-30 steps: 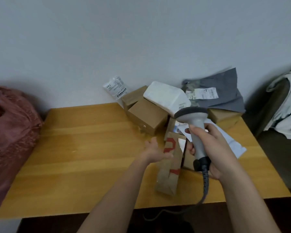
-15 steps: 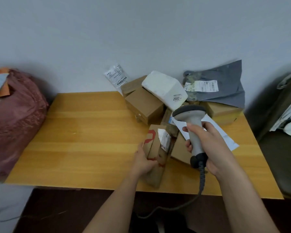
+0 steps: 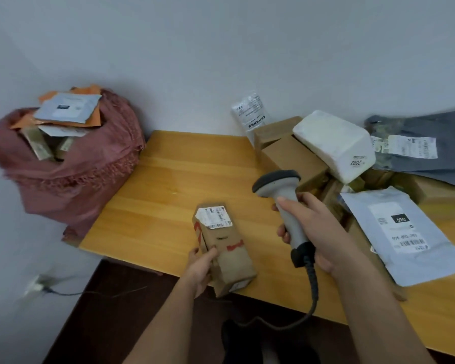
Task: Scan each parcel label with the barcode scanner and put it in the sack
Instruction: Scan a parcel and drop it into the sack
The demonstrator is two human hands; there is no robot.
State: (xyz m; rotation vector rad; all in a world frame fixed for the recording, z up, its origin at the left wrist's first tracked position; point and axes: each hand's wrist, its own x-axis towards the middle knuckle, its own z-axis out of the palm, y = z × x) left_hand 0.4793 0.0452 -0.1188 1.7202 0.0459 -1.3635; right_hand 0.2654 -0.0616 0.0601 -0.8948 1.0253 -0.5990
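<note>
Left hand [image 3: 199,269] has its grip around a brown box [image 3: 222,248] on the bench [image 3: 168,185], label up. Right hand [image 3: 318,232] clasps the scanner [image 3: 284,198] beside it.

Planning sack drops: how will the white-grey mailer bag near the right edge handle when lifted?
The mailer bag lies flat and thin, so it is probably light and floppy. Its smooth plastic skin looks slippery, and it overhangs the table, so a push could slide it off.

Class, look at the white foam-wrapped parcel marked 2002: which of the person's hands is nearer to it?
The right hand, gripping the barcode scanner, sits just below-left of the white parcel. The left hand holds the brown box further away.
</note>
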